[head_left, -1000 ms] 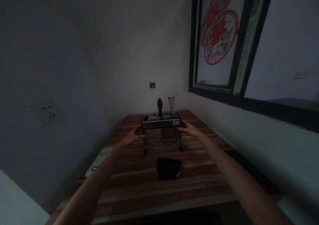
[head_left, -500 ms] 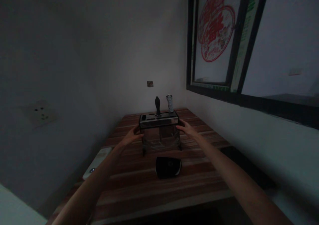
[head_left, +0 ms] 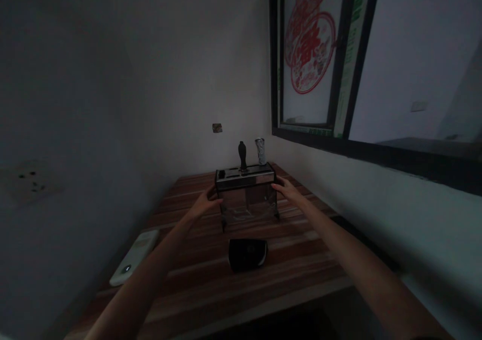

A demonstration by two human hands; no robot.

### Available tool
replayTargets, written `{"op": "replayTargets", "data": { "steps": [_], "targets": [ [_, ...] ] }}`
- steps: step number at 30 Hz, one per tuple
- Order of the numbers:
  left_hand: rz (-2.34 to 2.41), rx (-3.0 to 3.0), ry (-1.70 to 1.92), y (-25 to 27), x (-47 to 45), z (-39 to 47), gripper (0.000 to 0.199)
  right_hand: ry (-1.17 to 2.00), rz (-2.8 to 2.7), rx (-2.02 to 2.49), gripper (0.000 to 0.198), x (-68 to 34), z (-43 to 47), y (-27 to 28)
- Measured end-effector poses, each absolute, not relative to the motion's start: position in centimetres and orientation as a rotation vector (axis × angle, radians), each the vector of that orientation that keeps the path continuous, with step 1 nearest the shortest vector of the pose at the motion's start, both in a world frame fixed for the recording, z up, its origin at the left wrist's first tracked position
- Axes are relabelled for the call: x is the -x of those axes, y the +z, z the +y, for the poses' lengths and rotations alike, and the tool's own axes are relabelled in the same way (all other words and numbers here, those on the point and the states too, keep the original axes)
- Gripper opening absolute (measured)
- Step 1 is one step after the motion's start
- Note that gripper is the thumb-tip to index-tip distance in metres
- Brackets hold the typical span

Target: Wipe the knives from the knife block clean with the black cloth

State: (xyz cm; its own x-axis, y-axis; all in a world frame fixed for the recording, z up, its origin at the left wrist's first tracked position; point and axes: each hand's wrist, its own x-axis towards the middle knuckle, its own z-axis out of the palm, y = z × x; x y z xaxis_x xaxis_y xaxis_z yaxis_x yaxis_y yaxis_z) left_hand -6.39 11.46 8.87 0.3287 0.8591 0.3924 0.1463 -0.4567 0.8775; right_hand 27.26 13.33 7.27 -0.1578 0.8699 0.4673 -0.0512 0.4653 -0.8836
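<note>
A knife holder (head_left: 244, 199) with clear sides, a silver-and-black slotted top and black feet is between my two hands. A black handle (head_left: 242, 155) and a silver patterned handle (head_left: 261, 151) stick up from its top. My left hand (head_left: 206, 202) grips its left end, fingers partly hidden behind it. My right hand (head_left: 286, 188) holds the upper right end, thumb on the front edge. Whether its feet touch the table I cannot tell. In front of it lies a small black pouch-like case (head_left: 247, 254).
The striped wooden table (head_left: 199, 274) meets the walls. A white oblong device (head_left: 135, 257) lies by its left edge, near my left forearm. A dark flat object (head_left: 363, 242) lies at right, partly behind my right forearm. A dark-framed window (head_left: 312, 53) hangs above.
The knife holder has shifted to the right relative to the black case, with both my hands still on it. My view has turned slightly right.
</note>
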Motion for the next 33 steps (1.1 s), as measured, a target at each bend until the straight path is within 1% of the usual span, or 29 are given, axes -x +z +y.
{"op": "replayTargets", "data": {
  "steps": [3,8,15,24,33],
  "targets": [
    [0.847,-1.794,1.185,9.1,4.0,11.9,0.074,0.951,-1.470,0.775,0.048,-29.5,13.2,7.4],
    [0.750,-1.755,1.201,8.4,-0.5,13.2,0.079,0.976,-1.235,0.829,0.041,-32.8,12.8,7.2],
    [0.731,-1.784,1.219,7.6,-5.0,14.0,0.079,0.891,-1.080,0.843,0.037,-35.8,12.3,6.4],
    [0.733,-1.779,1.255,7.1,-7.7,13.8,0.078,0.812,-1.029,0.866,0.036,-37.5,13.1,4.3],
    [0.772,-1.768,1.232,6.1,-7.6,13.9,0.078,0.916,-0.983,0.843,0.033,-37.6,14.0,3.4]
  ]
}}
